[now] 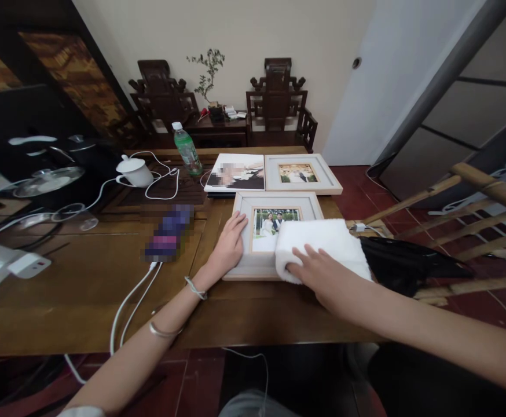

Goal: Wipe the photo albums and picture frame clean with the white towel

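A pale picture frame (pixel 242 255) with a wedding photo lies face up on the wooden table in front of me. My left hand (pixel 230 246) rests on its left border, fingers stretched out flat. A folded white towel (pixel 333 243) covers the right part of the frame and hangs past its right side. My right hand (pixel 318 269) is on the towel, with its thumb tucked under the fold and its fingers over the top. The lower right corner of the frame is hidden beneath the cloth.
Behind lie a second framed photo (pixel 272 184) and a photo panel (pixel 235 180). To the left are a phone (pixel 169 234) with white cables, a green-labelled bottle (pixel 186 149), a lidded white cup (pixel 135 172) and a power strip (pixel 29 263). A black bag (pixel 403 260) sits at the right.
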Action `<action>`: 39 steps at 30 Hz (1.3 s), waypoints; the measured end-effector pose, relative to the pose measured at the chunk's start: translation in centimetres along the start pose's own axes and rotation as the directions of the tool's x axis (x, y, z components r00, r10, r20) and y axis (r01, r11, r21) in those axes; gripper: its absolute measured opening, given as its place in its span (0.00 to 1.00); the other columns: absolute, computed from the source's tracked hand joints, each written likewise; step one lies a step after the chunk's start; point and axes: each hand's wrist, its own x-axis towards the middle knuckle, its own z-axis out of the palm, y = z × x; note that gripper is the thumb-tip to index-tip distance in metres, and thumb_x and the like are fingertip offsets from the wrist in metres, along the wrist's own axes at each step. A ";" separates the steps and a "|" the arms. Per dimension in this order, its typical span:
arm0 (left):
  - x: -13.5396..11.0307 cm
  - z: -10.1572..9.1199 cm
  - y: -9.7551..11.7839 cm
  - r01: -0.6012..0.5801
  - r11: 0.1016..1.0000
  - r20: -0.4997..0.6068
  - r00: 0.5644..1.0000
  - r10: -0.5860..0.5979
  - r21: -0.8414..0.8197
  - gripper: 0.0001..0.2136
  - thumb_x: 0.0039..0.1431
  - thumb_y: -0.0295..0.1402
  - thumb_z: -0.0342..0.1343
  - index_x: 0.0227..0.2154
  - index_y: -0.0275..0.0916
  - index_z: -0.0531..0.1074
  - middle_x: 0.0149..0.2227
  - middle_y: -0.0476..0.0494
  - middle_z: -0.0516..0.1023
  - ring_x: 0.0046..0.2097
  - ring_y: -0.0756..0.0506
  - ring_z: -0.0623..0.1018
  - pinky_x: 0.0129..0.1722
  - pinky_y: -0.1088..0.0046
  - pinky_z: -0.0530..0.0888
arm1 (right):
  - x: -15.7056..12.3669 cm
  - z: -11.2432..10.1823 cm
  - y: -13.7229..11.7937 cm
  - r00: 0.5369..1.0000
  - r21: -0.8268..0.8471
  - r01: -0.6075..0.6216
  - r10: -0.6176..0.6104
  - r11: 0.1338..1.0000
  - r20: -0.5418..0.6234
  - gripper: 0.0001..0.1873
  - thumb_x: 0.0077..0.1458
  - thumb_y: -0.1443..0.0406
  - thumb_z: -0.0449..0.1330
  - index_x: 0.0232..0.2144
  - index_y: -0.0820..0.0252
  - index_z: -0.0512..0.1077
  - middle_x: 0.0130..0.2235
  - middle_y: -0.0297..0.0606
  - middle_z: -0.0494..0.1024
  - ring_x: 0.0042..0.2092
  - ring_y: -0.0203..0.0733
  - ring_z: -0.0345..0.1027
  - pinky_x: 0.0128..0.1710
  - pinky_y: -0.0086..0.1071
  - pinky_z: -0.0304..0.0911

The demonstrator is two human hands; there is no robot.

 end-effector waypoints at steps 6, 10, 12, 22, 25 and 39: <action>0.1 -0.1 0.1 0.005 1.000 0.027 1.000 -0.006 0.016 0.21 0.59 0.22 0.42 0.54 0.33 0.67 0.59 0.34 0.67 0.64 0.39 0.60 0.63 0.50 0.59 | 0.0 0.6 -1.2 0.998 0.100 0.055 -0.055 0.993 -0.002 0.40 0.38 0.81 0.56 0.56 0.60 0.64 0.62 0.54 0.59 0.62 0.67 0.50 0.55 0.57 0.57; 0.1 0.0 0.2 -0.012 1.000 0.018 1.000 0.011 0.016 0.19 0.61 0.24 0.42 0.53 0.31 0.67 0.58 0.32 0.67 0.65 0.38 0.60 0.63 0.51 0.59 | 2.7 2.3 2.3 0.984 0.122 0.023 -0.001 0.992 -0.181 0.39 0.39 0.84 0.48 0.56 0.63 0.63 0.63 0.53 0.59 0.65 0.59 0.47 0.58 0.53 0.54; 0.1 0.0 0.1 -0.008 1.000 0.021 1.000 0.007 0.013 0.19 0.62 0.25 0.42 0.53 0.32 0.67 0.58 0.32 0.67 0.65 0.39 0.59 0.63 0.51 0.58 | 4.5 2.5 4.8 0.966 0.111 -0.039 0.066 0.993 -0.249 0.41 0.38 0.86 0.46 0.56 0.64 0.62 0.63 0.52 0.58 0.65 0.57 0.47 0.59 0.53 0.54; 0.2 -0.2 0.4 0.021 1.000 0.029 0.999 -0.022 0.013 0.18 0.62 0.26 0.42 0.53 0.33 0.68 0.58 0.33 0.68 0.64 0.39 0.60 0.63 0.51 0.59 | 9.7 2.4 9.1 0.967 -0.105 -0.140 0.113 0.985 -0.227 0.40 0.41 0.87 0.46 0.57 0.62 0.63 0.67 0.51 0.48 0.65 0.71 0.39 0.57 0.65 0.47; 0.2 -0.3 0.6 0.034 0.999 0.029 0.999 -0.035 0.011 0.18 0.62 0.26 0.42 0.53 0.32 0.68 0.58 0.32 0.67 0.64 0.38 0.60 0.63 0.51 0.58 | 8.4 2.7 6.7 0.978 -0.139 -0.132 0.106 0.981 -0.181 0.36 0.45 0.84 0.49 0.57 0.63 0.64 0.66 0.53 0.49 0.64 0.74 0.42 0.56 0.66 0.48; 0.2 -0.3 0.9 0.038 0.999 0.033 0.999 -0.039 0.032 0.20 0.62 0.27 0.41 0.55 0.30 0.66 0.59 0.32 0.66 0.65 0.39 0.59 0.64 0.52 0.58 | 0.7 0.0 -1.6 0.998 0.126 0.065 -0.067 0.990 0.013 0.39 0.41 0.80 0.56 0.58 0.59 0.62 0.65 0.51 0.55 0.62 0.72 0.48 0.53 0.62 0.57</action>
